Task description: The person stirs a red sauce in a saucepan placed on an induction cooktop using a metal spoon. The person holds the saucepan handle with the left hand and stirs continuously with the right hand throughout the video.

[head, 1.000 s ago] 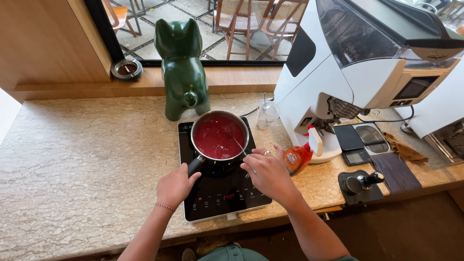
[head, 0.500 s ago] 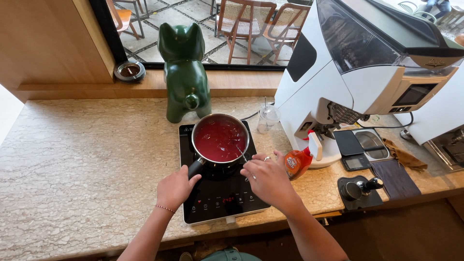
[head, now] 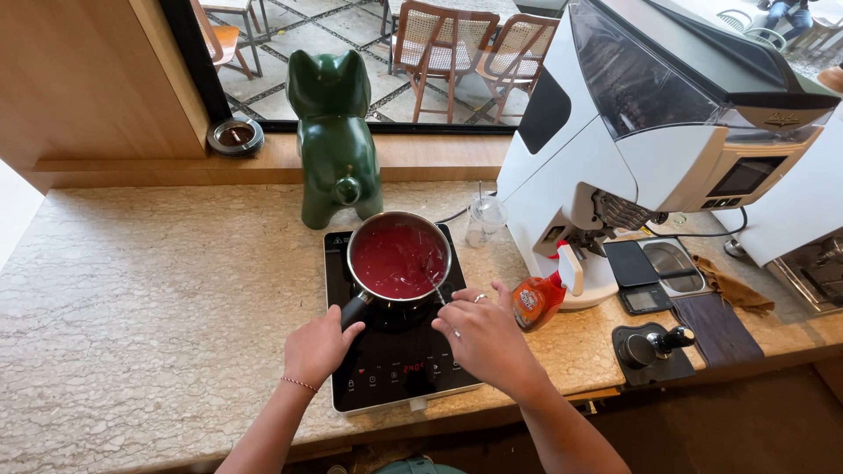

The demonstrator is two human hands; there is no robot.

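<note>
Holding: left hand [head: 318,349] closed on saucepan [head: 399,260] handle, near-left
Stirring: right hand [head: 486,335] pinching thin spoon [head: 435,287]
Handling: likely heavy, hot, sloshy red liquid; take by handle

The view tips down and nudges closer, so the saucepan [head: 399,261] of red liquid now sits nearer the middle of the picture. The right hand [head: 486,336] has slid a touch toward the pan, its fingers pinching the thin metal stirrer [head: 434,285] lower against the rim. The left hand [head: 317,349] has crept up the black handle [head: 355,309], thumb now pressed closer to the pan's wall.
</note>
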